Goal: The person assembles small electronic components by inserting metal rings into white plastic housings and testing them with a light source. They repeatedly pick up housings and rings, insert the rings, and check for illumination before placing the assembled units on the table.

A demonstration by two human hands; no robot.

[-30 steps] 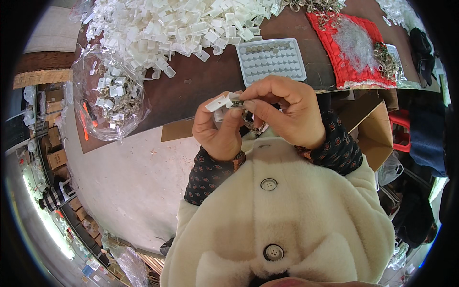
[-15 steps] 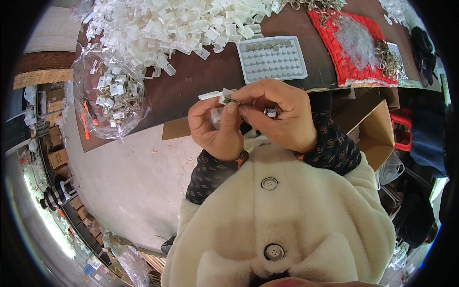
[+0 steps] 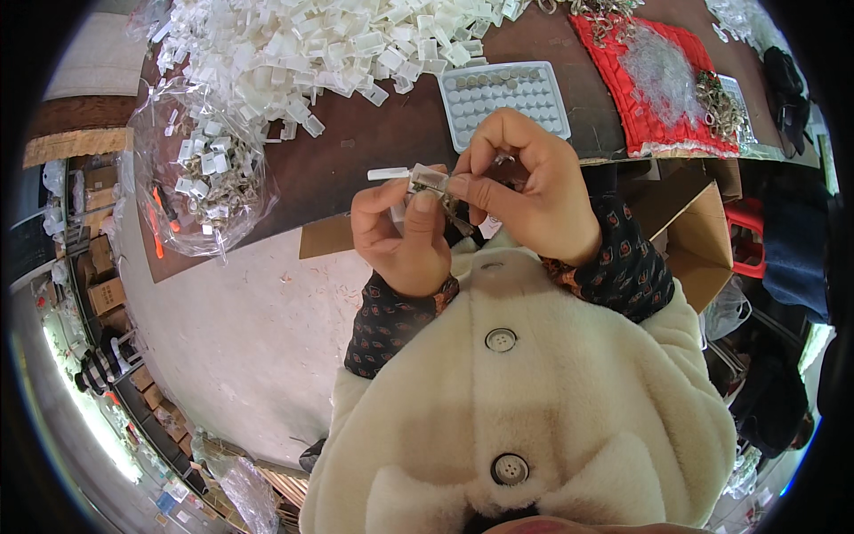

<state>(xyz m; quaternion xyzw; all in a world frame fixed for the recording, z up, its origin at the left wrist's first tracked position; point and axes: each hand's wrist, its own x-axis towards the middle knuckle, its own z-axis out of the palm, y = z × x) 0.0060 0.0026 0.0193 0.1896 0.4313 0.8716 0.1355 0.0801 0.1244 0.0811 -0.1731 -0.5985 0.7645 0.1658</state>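
My left hand (image 3: 405, 240) grips a small white plastic case (image 3: 429, 178) between thumb and fingers, just above the table's front edge. Its white flap (image 3: 388, 173) sticks out to the left. Against the case's right side, my right hand (image 3: 543, 196) has its thumb and index finger pinched; what lies between those fingertips is too small to make out. A bit of shiny metal shows in the curl of its other fingers, and part of a chain-like piece (image 3: 458, 218) hangs under the case. More white plastic shows inside my left palm, mostly hidden.
A big heap of white plastic cases (image 3: 302, 53) covers the far left. Behind my hands lies a white tray (image 3: 451, 120) with round silvery pieces. Left stands a clear bag (image 3: 253, 200) of cases and chains; right, a red cloth (image 3: 614, 98) with clear plastic bits. Below it is a cardboard box (image 3: 698, 240).
My right hand has opened out somewhat, its fingers lifting away from the palm. The case has turned so that more of its face shows, and the chain-like piece now hangs below.
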